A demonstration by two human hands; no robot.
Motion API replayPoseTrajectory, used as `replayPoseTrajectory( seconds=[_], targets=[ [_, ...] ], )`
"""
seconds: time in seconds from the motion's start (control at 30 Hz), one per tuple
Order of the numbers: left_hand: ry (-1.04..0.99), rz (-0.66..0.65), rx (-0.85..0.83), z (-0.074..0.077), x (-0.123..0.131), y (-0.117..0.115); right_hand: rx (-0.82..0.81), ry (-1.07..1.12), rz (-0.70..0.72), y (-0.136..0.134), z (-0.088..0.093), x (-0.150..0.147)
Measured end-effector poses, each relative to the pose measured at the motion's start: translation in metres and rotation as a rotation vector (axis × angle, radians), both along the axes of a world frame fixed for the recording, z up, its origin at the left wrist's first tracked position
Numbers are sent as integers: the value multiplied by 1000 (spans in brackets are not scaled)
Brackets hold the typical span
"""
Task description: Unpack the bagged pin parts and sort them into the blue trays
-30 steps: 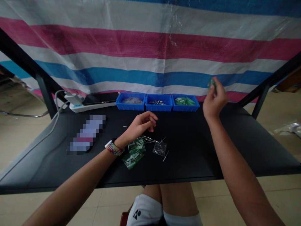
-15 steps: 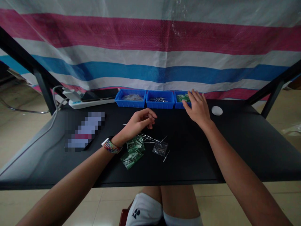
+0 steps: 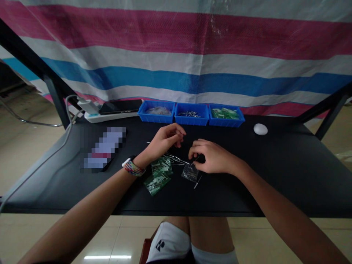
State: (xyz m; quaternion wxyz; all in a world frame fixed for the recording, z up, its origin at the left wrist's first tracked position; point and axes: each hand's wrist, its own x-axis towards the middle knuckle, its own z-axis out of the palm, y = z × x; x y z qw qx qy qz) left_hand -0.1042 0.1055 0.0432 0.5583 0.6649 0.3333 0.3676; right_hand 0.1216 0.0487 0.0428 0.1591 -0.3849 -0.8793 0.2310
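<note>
My right hand is closed in a pinch round a thin metal pop rivet, at the top edge of a small clear bag holding small parts. To its left, my left hand hovers with loosely curled fingers, thumb against them; whatever they hold, if anything, is hidden. Below it lie more rivets and green-tinted bags of hardware, partly covered by the left wrist. One loose rivet rests just below the clear bag.
Three blue bins line the back: clear bags in the left bin, rivets in the middle bin, green bags in the right bin. A phone, a power strip and a white round object are also on the black table.
My right hand has come back from the right bin toward me and left, down to the rivet by the clear bag. The left hand keeps its pose; the view has shifted slightly.
</note>
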Motion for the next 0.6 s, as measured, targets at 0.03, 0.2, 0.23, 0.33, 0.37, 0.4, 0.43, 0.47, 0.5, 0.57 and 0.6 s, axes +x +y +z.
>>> replayPoseTrajectory(
  seconds=[0.03, 0.2, 0.23, 0.33, 0.37, 0.4, 0.43, 0.47, 0.5, 0.57, 0.6],
  targets=[
    [6, -6, 3, 0, 0, 0, -8, 9, 7, 2, -1, 2],
    [52, -45, 34, -6, -1, 1, -21, 74, -12, 10, -10, 10],
    [59, -55, 36, -7, -1, 0, -21, 105, -30, 11, -11, 9],
    [70, -82, 30, -8, -1, -1, -61, 294, -116, 12, -12, 6],
    [74, -90, 30, -8, -1, -2, -97, 385, -146, 12, -11, 4],
    [79, -97, 31, -7, -1, -2, -142, 481, -174, 12, -10, 3],
    [83, -103, 32, -6, -1, -3, -192, 576, -199, 12, -10, 2],
    [86, -110, 33, -5, -1, -4, -247, 667, -217, 12, -9, 1],
    [88, -117, 35, -4, -1, -4, -301, 753, -230, 13, -9, 0],
    [95, -133, 41, -2, -2, -5, -394, 903, -247, 13, -11, -2],
    [96, -141, 46, -2, -2, -4, -427, 962, -254, 13, -12, -3]
  ],
)
